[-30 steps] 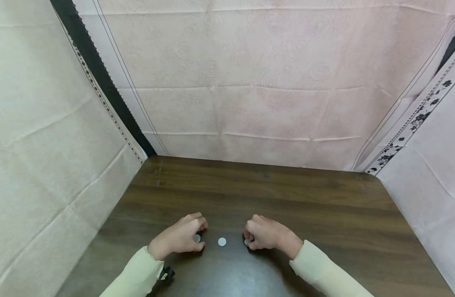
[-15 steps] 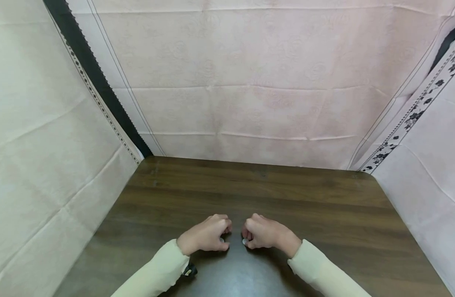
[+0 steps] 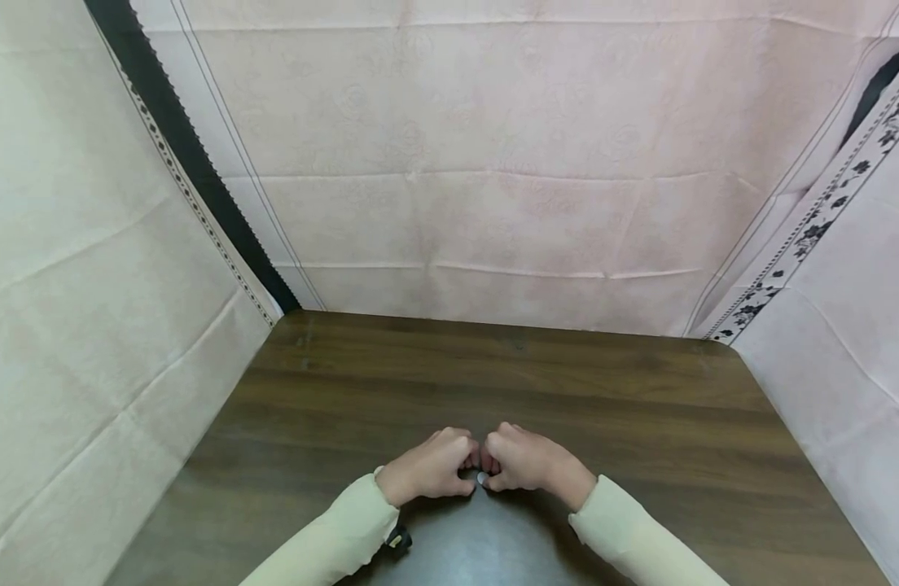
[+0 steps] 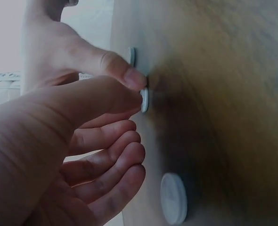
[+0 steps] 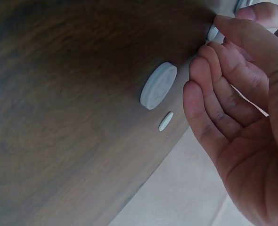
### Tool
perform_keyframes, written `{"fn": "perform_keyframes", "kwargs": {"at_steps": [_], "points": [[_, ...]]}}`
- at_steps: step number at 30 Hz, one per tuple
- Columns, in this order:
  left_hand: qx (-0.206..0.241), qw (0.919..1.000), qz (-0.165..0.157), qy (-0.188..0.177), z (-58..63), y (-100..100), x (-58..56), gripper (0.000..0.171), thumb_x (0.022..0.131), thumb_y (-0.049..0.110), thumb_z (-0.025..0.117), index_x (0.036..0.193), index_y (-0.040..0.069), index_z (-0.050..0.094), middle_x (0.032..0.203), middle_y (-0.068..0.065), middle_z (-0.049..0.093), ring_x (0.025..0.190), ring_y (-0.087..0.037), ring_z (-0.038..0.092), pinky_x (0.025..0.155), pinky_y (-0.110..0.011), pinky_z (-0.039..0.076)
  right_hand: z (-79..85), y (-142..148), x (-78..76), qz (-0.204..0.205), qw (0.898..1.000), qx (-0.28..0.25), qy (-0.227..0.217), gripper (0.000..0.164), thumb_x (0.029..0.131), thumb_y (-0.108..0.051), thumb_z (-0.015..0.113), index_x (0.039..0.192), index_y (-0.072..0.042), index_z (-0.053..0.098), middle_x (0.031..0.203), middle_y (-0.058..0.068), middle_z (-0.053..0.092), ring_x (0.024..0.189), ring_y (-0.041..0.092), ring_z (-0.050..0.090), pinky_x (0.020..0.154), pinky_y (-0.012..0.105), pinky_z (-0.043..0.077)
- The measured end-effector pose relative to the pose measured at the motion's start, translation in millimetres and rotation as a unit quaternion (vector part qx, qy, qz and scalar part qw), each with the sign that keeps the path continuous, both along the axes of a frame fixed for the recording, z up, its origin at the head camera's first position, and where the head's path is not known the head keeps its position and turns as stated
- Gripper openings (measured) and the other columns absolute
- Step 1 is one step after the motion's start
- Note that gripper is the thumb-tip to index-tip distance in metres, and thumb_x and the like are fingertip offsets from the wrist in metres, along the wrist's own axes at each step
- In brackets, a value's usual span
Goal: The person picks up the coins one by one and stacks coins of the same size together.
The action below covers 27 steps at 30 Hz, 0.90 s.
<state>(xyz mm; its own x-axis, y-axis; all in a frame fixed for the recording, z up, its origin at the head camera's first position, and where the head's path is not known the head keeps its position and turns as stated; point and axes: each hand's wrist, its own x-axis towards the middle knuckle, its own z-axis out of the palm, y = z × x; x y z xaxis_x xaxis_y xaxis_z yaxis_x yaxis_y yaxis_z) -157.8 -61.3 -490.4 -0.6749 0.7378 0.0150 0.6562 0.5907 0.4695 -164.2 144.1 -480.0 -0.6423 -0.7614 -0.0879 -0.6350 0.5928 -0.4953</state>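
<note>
Several small white discs lie on the brown wooden table (image 3: 603, 391). One white disc (image 3: 482, 478) shows between my hands in the head view. My right hand (image 3: 532, 462) has curled fingers, and its thumb and index finger pinch that disc at the edge. From the other side my left hand (image 3: 433, 465) meets it, fingers loosely bent, thumb tip touching the disc (image 4: 145, 100) in the left wrist view. Another disc (image 4: 174, 198) lies below the left fingers. Beside the right fingers are a thick disc (image 5: 159, 86) and a smaller-looking one (image 5: 166, 121).
Pale cloth (image 3: 493, 163) hangs behind the table's far edge. More cloth hangs at the left (image 3: 90, 285) and right (image 3: 845, 325), trimmed with dark bands. A black device (image 3: 399, 538) sits under the left sleeve.
My left hand has moved right, over two of the discs seen earlier, until it meets the right hand. Those discs are now hidden in the head view. The right hand stays in place.
</note>
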Motion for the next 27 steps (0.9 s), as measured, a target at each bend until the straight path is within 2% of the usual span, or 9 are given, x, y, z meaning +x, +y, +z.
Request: {"fn": "perform_keyframes", "kwargs": {"at_steps": [10,17,27], "points": [[0.020,0.9995,0.022,-0.013,-5.5,5.4,1.7,0.013,0.080,0.008,0.084,0.084,0.009,0.072,0.082,0.002,0.065,0.072,0.001,0.048,0.063,-0.015,0.045,-1.7,2.6,2.2,-0.001,1.000,-0.002,0.010,0.024,0.088,-0.010,0.083,0.070,-0.016,0.069,0.060,-0.014,0.059,0.054,-0.008,0.046,0.052,0.014,0.042],[0.018,0.9996,0.022,-0.007,-10.2,7.9,-0.5,0.013,0.080,0.010,0.085,0.081,0.011,0.072,0.078,0.006,0.062,0.071,0.001,0.046,0.061,-0.015,0.042,-4.5,3.4,1.5,0.004,1.000,-0.005,0.013,0.021,0.090,-0.011,0.082,0.072,-0.016,0.073,0.062,-0.014,0.063,0.056,-0.010,0.047,0.054,0.013,0.044],[0.012,0.9997,0.021,-0.005,-8.3,8.9,0.8,0.014,0.080,0.010,0.085,0.079,0.012,0.072,0.076,0.005,0.061,0.070,0.001,0.044,0.060,-0.015,0.040,-3.5,2.8,0.2,0.007,1.000,0.000,0.005,0.015,0.091,-0.013,0.083,0.077,-0.016,0.078,0.067,-0.014,0.069,0.059,-0.011,0.052,0.057,0.012,0.046]]}}
